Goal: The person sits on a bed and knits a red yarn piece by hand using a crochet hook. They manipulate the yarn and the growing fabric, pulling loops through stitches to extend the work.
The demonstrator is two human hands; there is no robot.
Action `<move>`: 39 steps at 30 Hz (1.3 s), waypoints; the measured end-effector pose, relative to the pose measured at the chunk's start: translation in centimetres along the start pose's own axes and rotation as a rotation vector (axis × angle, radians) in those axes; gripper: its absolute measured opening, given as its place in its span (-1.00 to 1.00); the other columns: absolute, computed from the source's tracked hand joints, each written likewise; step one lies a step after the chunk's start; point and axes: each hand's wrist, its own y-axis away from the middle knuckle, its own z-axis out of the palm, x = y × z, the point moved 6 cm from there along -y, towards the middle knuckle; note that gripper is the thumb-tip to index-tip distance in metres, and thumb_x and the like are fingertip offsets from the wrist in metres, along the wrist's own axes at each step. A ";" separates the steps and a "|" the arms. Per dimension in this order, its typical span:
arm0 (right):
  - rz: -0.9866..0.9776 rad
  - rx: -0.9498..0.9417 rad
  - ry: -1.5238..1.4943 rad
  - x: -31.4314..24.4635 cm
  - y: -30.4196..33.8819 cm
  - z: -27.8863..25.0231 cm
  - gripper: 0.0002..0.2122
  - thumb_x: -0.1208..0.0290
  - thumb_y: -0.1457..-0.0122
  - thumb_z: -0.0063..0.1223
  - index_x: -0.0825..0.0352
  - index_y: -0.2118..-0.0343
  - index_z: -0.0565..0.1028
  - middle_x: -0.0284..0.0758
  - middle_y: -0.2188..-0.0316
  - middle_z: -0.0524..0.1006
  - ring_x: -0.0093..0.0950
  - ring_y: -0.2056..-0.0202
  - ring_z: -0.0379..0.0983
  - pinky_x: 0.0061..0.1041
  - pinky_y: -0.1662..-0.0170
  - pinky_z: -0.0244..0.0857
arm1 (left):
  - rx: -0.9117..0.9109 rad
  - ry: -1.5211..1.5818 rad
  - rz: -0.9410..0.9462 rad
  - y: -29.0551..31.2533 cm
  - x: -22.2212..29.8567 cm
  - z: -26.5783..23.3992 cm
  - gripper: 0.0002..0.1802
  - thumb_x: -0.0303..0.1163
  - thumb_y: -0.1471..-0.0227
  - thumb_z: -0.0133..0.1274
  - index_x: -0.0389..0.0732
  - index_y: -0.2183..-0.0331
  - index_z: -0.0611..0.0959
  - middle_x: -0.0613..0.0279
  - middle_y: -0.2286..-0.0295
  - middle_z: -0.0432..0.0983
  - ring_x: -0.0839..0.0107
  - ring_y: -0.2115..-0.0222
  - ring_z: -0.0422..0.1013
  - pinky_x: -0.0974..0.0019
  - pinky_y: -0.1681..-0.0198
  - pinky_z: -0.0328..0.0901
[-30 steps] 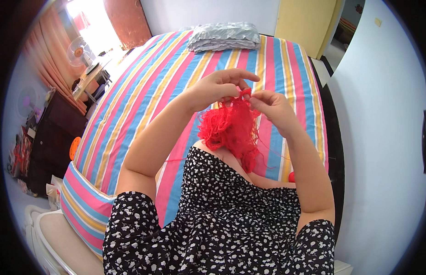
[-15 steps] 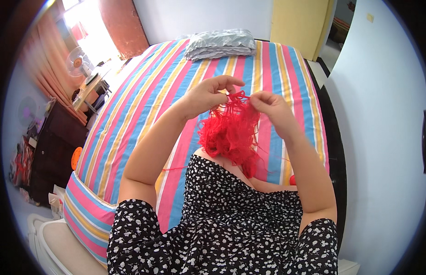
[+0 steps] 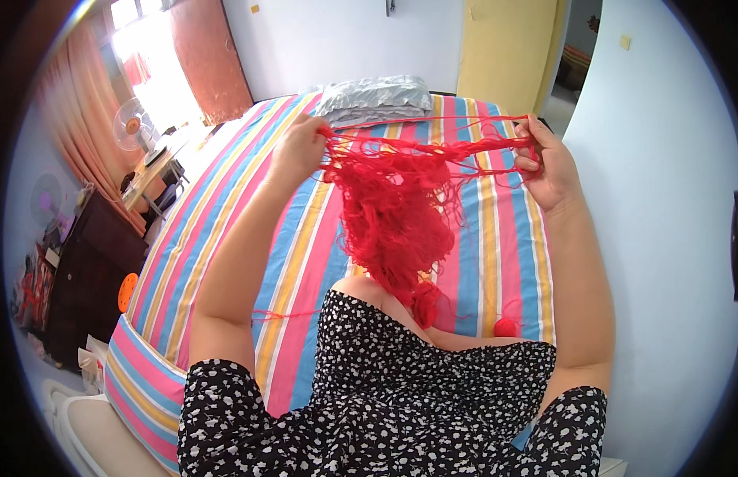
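A tangled mass of red yarn (image 3: pixel 397 215) hangs between my raised hands, above my lap and the striped bed. My left hand (image 3: pixel 301 143) is closed on strands at its upper left. Out to the right, my right hand (image 3: pixel 548 163) grips more strands, with loops around its fingers. Several strands stretch taut between the two hands, spread apart from each other. The lower end of the tangle reaches down to my legs. A small red yarn ball (image 3: pixel 506 327) lies on the bed by my right leg, and loose strands trail out to the left.
The bed's striped sheet (image 3: pixel 202 262) spreads all around, with a folded grey quilt (image 3: pixel 373 99) at its far end. A white fan (image 3: pixel 138 127) stands on a small table at the left. A dark cabinet (image 3: pixel 91 270) is nearer on that side. A pale wall (image 3: pixel 655 238) rises at the right.
My hands have moved wide apart, the left one going left and the right one right. The yarn strands between them are now pulled out long. My view has tilted up slightly.
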 end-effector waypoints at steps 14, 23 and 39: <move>0.073 0.337 0.534 -1.9 -0.2 -7.5 -0.84 0.27 -0.17 -0.02 0.26 0.37 0.42 -0.55 0.53 0.34 -0.81 0.62 0.12 -0.83 0.72 -0.10 | 0.009 1.338 -0.511 -3.4 -3.2 -7.5 -0.65 -0.36 -0.19 -0.34 -0.28 0.16 0.50 0.23 0.35 0.52 0.75 0.70 0.05 0.67 0.63 0.09; -0.052 0.353 0.453 -3.5 -1.5 -12.7 -0.82 0.24 -0.16 0.00 0.22 0.45 0.39 -0.55 0.55 0.33 -0.79 0.64 0.14 -0.79 0.71 -0.11 | 0.080 1.328 -0.256 -3.1 -6.8 -9.8 -0.59 -0.30 -0.22 -0.39 -0.25 -0.03 0.33 0.15 0.04 0.37 0.68 0.65 0.16 0.55 0.48 0.24; 0.106 0.587 0.468 12.6 -2.3 -25.5 -0.84 0.31 -0.20 -0.08 0.30 0.39 0.41 -0.44 0.51 0.40 -0.65 0.51 0.36 -0.67 0.36 0.37 | -0.344 1.265 -0.552 5.3 -6.5 6.3 -0.51 -0.13 -0.20 -0.33 -0.19 -0.07 0.31 0.26 -0.04 0.29 0.70 0.67 0.06 0.66 0.57 0.12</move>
